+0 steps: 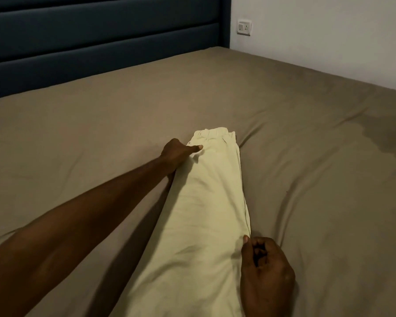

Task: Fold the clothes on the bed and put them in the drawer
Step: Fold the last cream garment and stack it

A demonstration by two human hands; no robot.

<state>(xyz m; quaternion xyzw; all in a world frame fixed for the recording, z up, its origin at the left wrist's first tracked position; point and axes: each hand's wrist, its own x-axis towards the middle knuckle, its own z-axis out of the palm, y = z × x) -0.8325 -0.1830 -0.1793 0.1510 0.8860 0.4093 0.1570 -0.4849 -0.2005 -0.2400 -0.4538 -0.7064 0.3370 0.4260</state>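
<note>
- The right hand [266, 268] sits nearest, low and right of centre, its fingers curled in and its thumb and fingertips pinching the right edge of the pale trousers [206, 213].
- The pale trousers lie on the bed [318, 156], folded lengthwise into one long narrow strip. The long axis runs from the bottom edge of the view, slightly left of centre, away toward the headboard, leaning a little to the right as it goes.
- The near end of the strip is the wider one and runs out of view at the bottom; the far end narrows to the gathered waistband [215, 132], which points toward the headboard.
- The left arm reaches across from the lower left, and the left hand [178, 154] grips the left edge of the trousers just below the waistband, thumb laid flat on top of the cloth and the other fingers tucked under and hidden.
- The brownish sheet creases around the trousers, and a darker patch [384, 136] shows well off to the right.
- Beyond the mattress stands a dark padded headboard [101, 42].
- On the white wall to its right sits a wall socket [244, 27].
</note>
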